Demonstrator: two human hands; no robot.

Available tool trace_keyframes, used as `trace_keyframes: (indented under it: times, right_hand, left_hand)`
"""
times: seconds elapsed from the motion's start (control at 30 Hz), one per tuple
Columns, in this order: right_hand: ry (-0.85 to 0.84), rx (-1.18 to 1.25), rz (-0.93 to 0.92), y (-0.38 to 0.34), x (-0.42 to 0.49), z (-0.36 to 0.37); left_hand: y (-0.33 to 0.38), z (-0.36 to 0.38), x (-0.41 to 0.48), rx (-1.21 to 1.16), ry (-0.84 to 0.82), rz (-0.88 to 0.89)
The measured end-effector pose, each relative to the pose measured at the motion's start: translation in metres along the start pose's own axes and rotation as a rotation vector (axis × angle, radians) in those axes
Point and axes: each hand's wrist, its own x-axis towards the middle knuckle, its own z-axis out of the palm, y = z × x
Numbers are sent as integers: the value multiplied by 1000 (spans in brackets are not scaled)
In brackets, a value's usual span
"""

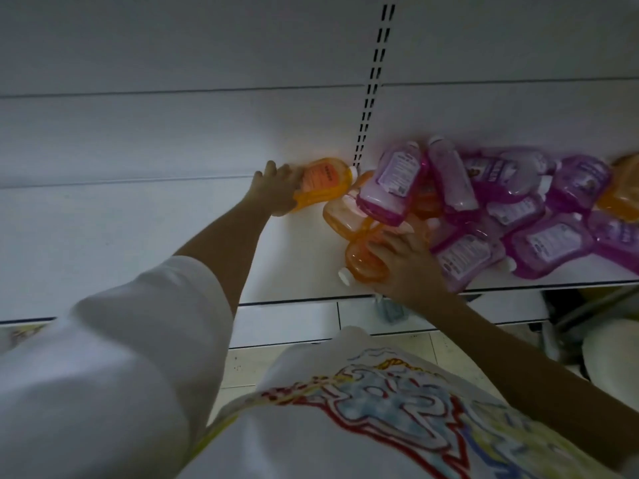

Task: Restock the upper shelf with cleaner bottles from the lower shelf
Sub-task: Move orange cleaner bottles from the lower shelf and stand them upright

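Observation:
A white shelf [138,243] carries a heap of cleaner bottles lying on their sides. My left hand [276,191] grips the base of an orange bottle [325,183] at the back of the shelf, its white cap pointing right. My right hand [408,261] grips another orange bottle [363,261] near the shelf's front edge, cap toward me. A third orange bottle [344,212] lies between them. Several purple bottles [390,184] are piled to the right.
The slotted upright [371,88] of the shelving runs up the white back panel. More purple bottles [549,243] spread along the right of the shelf, with an orange one [622,195] at the far right. A lower shelf edge [287,319] and tiled floor [242,368] lie below.

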Motion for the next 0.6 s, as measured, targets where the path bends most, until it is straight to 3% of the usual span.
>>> trace_keyframes:
  times: [0.2,0.3,0.4,0.5,0.6]
  right_hand:
    - [124,43,66,-44,3,17]
    - [177,18,-3,-34,3,21]
    - [82,-8,-42,-9,2,22]
    - [-46,15,4,2,8,16]
    - [-71,24,24,-1,17,10]
  left_hand:
    - [8,2,-31,-187,-108,-133]
    - [5,11,-56,-221,-132,-226]
    - [-4,20,-74,-242,-144,-312]
    - [-8,26,-74,-448,-65,-412]
    - [-6,31,-72,-572,-76,-390]
